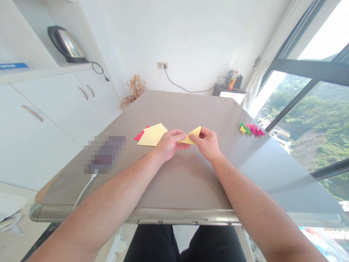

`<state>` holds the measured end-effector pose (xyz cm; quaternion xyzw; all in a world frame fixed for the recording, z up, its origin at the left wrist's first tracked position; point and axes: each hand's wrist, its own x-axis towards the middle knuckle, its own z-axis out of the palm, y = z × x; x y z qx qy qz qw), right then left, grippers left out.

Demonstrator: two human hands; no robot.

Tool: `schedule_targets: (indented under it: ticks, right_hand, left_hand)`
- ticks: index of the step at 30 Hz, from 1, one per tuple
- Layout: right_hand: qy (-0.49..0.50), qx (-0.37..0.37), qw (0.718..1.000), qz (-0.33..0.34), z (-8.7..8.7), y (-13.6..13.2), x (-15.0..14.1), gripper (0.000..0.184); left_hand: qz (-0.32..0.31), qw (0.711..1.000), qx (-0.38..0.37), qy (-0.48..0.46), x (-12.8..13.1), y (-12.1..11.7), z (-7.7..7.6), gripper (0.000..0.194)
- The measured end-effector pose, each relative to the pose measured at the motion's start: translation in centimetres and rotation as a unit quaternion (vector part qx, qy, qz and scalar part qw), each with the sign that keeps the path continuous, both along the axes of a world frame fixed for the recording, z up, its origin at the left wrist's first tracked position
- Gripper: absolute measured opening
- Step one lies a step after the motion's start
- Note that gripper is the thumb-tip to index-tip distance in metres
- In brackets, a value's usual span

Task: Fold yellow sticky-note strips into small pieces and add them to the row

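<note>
Between my two hands, a little above the table, is a small folded piece of yellow paper (194, 135). My left hand (171, 144) pinches its left end between thumb and fingers. At its right end my right hand (206, 142) grips it, thumb on the near face and fingers behind. Just left of my left hand lie flat sheets of pale yellow paper (151, 135), partly covering a red sheet (141, 134). The fingertips behind the folded paper are partly hidden.
Small folded pink, green and yellow paper pieces (254, 130) sit at the table's right side. A blurred-out dark device (105, 154) with a white cable (85, 191) lies at the left. The grey table (188, 182) has a rounded front edge; a window is on the right.
</note>
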<state>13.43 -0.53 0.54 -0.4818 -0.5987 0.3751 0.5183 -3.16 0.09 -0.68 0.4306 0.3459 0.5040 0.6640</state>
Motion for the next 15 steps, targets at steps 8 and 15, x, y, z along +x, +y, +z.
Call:
schedule_targets:
  ticks: [8, 15]
  right_hand:
    - [-0.009, -0.014, 1.000, 0.009, 0.11, 0.00, -0.04, 0.024]
    - [-0.007, -0.021, 1.000, -0.016, 0.13, 0.14, 0.03, 0.023]
  left_hand:
    - [0.006, 1.000, 0.011, 0.009, 0.00, 0.07, -0.11, 0.024]
    - [0.063, 0.993, 0.066, 0.071, 0.44, -0.23, -0.12, 0.025]
